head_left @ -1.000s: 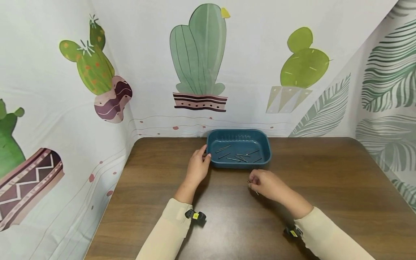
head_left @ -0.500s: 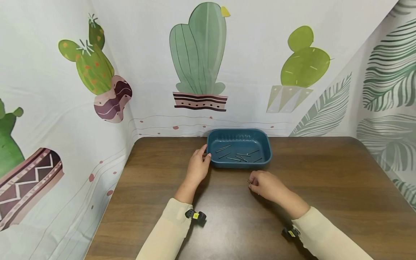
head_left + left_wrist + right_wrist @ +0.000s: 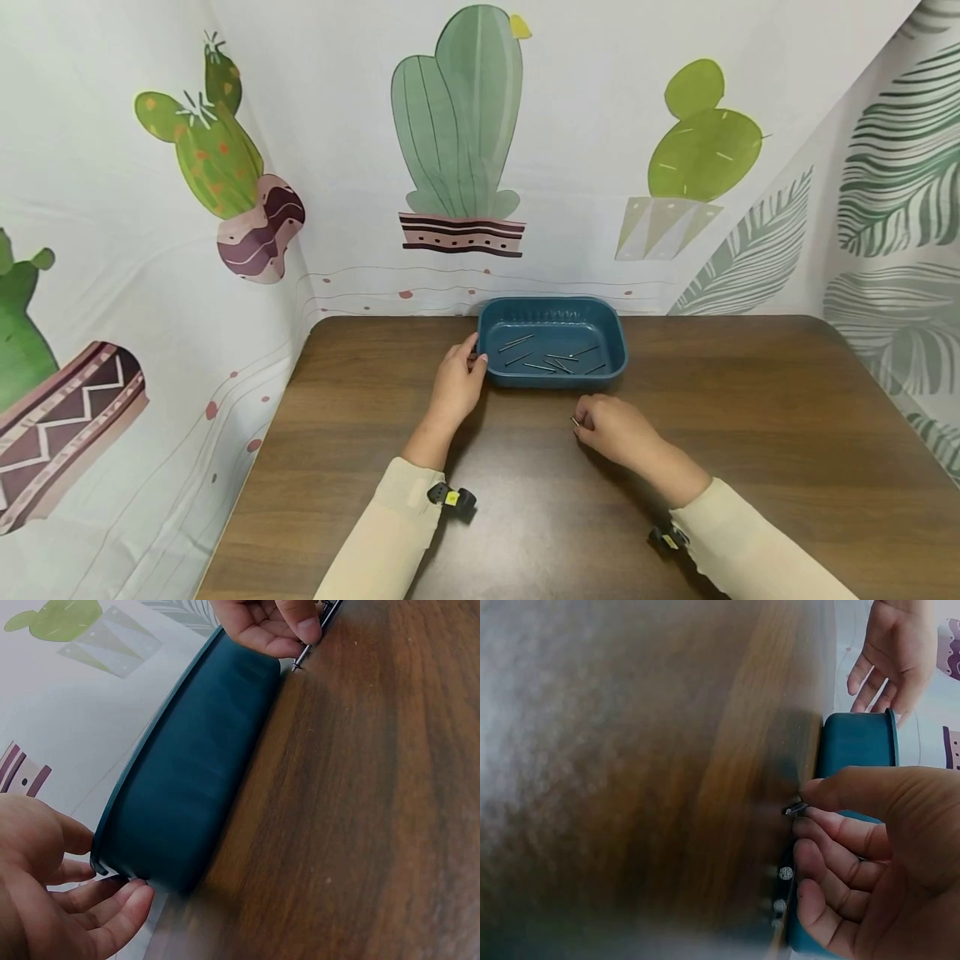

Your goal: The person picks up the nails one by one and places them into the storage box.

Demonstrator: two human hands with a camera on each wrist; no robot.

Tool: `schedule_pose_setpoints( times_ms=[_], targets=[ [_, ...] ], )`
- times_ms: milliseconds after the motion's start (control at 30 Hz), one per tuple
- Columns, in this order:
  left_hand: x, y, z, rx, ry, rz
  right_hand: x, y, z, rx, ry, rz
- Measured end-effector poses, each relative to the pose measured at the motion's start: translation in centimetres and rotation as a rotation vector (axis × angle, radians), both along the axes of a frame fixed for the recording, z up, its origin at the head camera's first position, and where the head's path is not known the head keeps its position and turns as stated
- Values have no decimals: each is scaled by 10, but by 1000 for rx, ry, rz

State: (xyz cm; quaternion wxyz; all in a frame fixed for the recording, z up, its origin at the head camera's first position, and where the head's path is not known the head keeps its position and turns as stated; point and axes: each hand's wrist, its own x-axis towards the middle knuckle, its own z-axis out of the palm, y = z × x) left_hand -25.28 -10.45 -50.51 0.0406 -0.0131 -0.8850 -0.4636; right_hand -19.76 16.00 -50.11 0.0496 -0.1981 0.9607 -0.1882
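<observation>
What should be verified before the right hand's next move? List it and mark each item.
1. Left hand at the blue tray: ok, its fingers touch the tray's left end.
2. Tray upright on the table: ok, opening upward.
3. Right hand has a grip: ok, it pinches held metal fasteners.
4. Held fasteners above the tray's opening: not ok, they are outside, in front of its near wall.
5. Fasteners in the tray lying below the rim: ok, scattered across the floor.
6. Exact count in the right hand: cannot tell, fingers hide part of them.
</observation>
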Motion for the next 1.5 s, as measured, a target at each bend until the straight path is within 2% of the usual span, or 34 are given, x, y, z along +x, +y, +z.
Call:
schedule_pose_setpoints(
  times_ms=[500, 900, 1267, 1500],
  targets=[
    [1, 0, 1, 0, -2, -3, -2, -2, -4, 16, -34, -55],
    [0, 0, 0, 1, 3, -1, -2, -1, -5, -1, 19, -38],
    [1, 1, 1, -1, 8, 0, -2, -2, -4, -16, 5, -49],
    [1, 1, 2, -3, 9, 3, -4, -1, 2, -25, 21, -58]
  ],
)
